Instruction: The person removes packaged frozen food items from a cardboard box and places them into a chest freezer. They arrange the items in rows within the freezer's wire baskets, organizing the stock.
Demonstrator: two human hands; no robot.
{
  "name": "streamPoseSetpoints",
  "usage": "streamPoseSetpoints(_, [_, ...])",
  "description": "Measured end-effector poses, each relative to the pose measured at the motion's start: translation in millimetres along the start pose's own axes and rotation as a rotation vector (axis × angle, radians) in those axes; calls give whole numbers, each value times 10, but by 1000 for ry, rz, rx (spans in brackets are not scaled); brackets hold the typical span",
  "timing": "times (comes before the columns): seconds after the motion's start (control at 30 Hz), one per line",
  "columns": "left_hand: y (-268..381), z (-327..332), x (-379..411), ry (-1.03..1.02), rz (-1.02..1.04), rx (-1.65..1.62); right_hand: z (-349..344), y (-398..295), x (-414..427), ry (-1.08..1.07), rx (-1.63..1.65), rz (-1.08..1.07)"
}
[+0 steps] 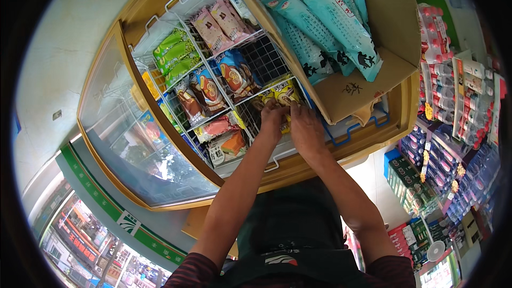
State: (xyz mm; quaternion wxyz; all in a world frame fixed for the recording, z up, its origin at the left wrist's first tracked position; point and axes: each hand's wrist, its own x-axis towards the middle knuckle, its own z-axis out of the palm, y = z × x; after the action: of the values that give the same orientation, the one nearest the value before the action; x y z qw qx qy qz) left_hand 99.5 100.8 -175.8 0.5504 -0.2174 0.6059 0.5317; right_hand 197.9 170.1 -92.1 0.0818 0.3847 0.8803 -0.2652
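Note:
My left hand (275, 118) and my right hand (307, 128) reach into a wire basket compartment of an open chest freezer. Both have curled fingers close together on a yellow ice-cream packet (285, 127), part of which shows between them; the fingertips are partly hidden. More yellow packets (287, 91) lie just beyond my fingers. Farther in, the neighbouring compartment holds blue-and-brown ice-cream packets (234, 71). A pink-and-yellow packet (218, 126) and a white packet with a picture of a layered cake (229, 149) lie left of my left hand.
An open cardboard box (394, 64) of turquoise packets (340, 24) rests on the freezer's right side. A glass lid (132, 128) covers the left. Green packets (176, 54) and pink packets (216, 24) fill rear compartments. Bottled drinks (444, 88) are stacked at right.

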Motion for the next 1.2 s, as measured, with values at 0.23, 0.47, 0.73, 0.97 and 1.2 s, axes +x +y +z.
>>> streamPoseSetpoints(0.23, [76,-304,-26,87,91,-11,72,102,78,-254,201,-58])
streamPoseSetpoints(0.47, [-197,-223,109,165,127,-8,278,151,214,-439,96,-74])
streamPoseSetpoints(0.73, [-285,-220,92,316,120,55,314,96,342,-495,-24,-122])
streamPoseSetpoints(0.97, [-94,-169,-180,133,-139,-267,286,-157,548,-231,43,-161])
streamPoseSetpoints(1.2, [-348,-171,-83,58,-121,-35,332,-81,683,-344,-22,-169])
